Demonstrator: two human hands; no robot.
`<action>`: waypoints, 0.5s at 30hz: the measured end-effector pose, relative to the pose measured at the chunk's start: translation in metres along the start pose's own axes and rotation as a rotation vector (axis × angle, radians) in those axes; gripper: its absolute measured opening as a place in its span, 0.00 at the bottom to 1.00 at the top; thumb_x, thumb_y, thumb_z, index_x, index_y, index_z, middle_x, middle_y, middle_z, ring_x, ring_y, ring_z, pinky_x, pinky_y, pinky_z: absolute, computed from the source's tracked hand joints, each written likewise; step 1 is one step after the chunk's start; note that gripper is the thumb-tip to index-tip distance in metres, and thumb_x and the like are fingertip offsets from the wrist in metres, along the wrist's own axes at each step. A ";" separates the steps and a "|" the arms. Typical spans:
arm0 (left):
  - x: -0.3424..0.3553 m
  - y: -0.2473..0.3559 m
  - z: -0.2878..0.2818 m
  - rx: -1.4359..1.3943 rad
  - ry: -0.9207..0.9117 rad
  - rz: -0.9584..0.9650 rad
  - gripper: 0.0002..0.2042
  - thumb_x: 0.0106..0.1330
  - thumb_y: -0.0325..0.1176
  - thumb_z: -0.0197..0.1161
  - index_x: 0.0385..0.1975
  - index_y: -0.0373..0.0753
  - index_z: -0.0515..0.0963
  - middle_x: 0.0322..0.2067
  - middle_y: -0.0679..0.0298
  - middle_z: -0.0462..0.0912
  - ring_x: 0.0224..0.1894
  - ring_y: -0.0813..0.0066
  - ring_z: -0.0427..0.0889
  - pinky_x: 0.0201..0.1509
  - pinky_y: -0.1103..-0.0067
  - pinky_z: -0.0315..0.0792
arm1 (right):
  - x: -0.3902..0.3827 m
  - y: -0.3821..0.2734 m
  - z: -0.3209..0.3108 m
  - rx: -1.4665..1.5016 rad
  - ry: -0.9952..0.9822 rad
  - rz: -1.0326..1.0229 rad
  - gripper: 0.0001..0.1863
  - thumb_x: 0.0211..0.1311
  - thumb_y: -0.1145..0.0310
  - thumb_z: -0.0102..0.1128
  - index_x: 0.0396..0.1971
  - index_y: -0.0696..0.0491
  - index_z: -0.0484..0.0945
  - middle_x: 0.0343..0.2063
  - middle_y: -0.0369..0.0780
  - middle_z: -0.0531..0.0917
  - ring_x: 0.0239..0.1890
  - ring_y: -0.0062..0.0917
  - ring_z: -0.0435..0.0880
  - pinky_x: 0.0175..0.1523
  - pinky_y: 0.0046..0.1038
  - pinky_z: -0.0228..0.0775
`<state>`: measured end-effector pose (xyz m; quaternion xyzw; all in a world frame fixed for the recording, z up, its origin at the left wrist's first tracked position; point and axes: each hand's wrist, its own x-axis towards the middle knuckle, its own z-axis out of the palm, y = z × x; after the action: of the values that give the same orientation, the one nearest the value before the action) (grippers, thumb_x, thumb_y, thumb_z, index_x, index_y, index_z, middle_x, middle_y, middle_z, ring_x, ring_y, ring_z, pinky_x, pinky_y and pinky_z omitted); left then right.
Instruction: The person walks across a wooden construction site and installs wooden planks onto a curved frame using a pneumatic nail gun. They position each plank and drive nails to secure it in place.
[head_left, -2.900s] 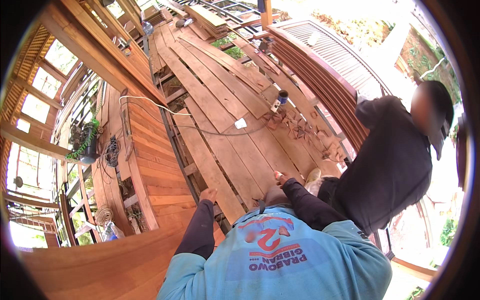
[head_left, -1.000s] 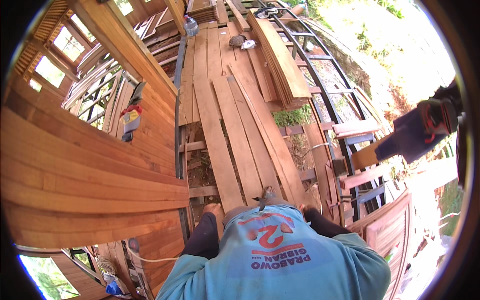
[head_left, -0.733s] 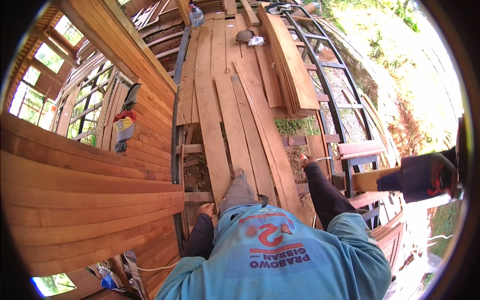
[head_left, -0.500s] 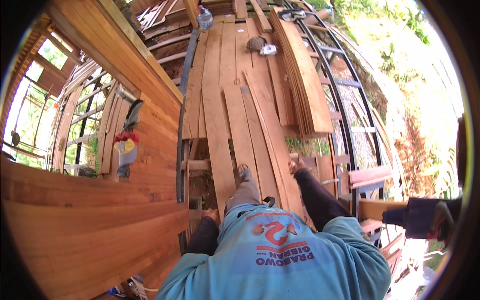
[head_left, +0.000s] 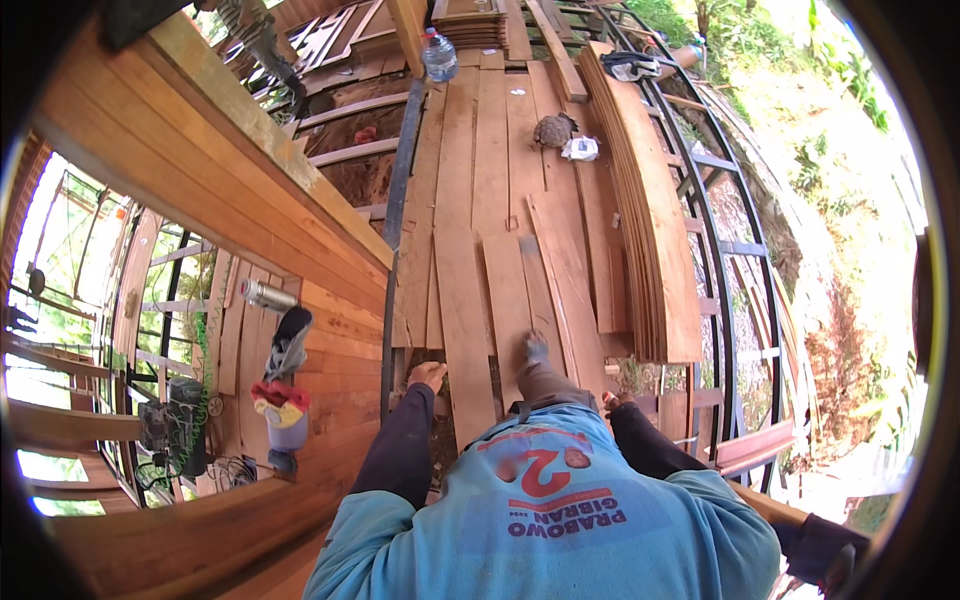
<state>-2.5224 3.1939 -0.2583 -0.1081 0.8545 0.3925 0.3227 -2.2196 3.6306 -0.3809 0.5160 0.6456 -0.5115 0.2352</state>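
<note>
A: Since half a second ago the left hand (head_left: 428, 374) has swung forward and the right hand (head_left: 616, 402) has dropped back. The plank floor (head_left: 490, 150) has slid down the view as well, the clear bottle (head_left: 439, 58) with it.

B: Where are the hands now?

A: Left shows over the gap off the floor's near left corner, between the dark beam (head_left: 402, 180) and the loose boards (head_left: 465, 350). Right is on the other side of those boards, near the front end of the plank stack (head_left: 650, 200).

B: Fingers?

A: Small in view; cannot tell wide from narrow on either hand. A red-and-white spot (head_left: 606, 397) shows at the right fingers, perhaps held, perhaps wrapped on.

B: And the boards?

A: Lengthwise, far ends on the floor, near ends running past its near edge. A foot (head_left: 536, 349) is on them, between the hands.

B: Floor edges?

A: Stack along the right edge. Bottle by the far left corner, beside a wooden post (head_left: 407, 35). Brown rounded bundle (head_left: 554, 130) toward the far right, white packet (head_left: 580, 149) just beside it. Beyond the left edge, a wooden wall (head_left: 340, 330) and a silver flask (head_left: 268, 294).
</note>
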 end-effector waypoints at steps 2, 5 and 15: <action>0.037 0.025 0.003 0.027 -0.028 0.046 0.21 0.61 0.47 0.58 0.45 0.37 0.79 0.44 0.54 0.81 0.48 0.60 0.79 0.55 0.71 0.70 | 0.036 -0.011 0.003 -0.305 -0.016 -0.074 0.24 0.54 0.45 0.55 0.37 0.52 0.79 0.29 0.40 0.83 0.35 0.32 0.83 0.33 0.34 0.74; 0.099 0.063 0.040 -0.007 -0.090 0.015 0.22 0.59 0.48 0.60 0.45 0.37 0.79 0.44 0.52 0.81 0.48 0.59 0.79 0.54 0.71 0.70 | 0.114 -0.009 -0.040 -0.951 0.000 -0.302 0.29 0.57 0.36 0.48 0.32 0.49 0.81 0.25 0.40 0.83 0.34 0.34 0.83 0.32 0.32 0.72; 0.181 0.126 -0.087 -0.013 0.185 -0.105 0.22 0.54 0.49 0.63 0.39 0.35 0.81 0.35 0.51 0.83 0.39 0.58 0.82 0.45 0.72 0.74 | 0.252 -0.475 -0.040 -0.382 0.151 -0.513 0.16 0.55 0.57 0.62 0.30 0.58 0.80 0.17 0.41 0.81 0.18 0.29 0.82 0.20 0.32 0.72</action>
<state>-2.7575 3.2260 -0.2559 -0.1905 0.8713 0.3688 0.2618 -2.7310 3.8003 -0.3779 0.3197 0.8544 -0.3839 0.1428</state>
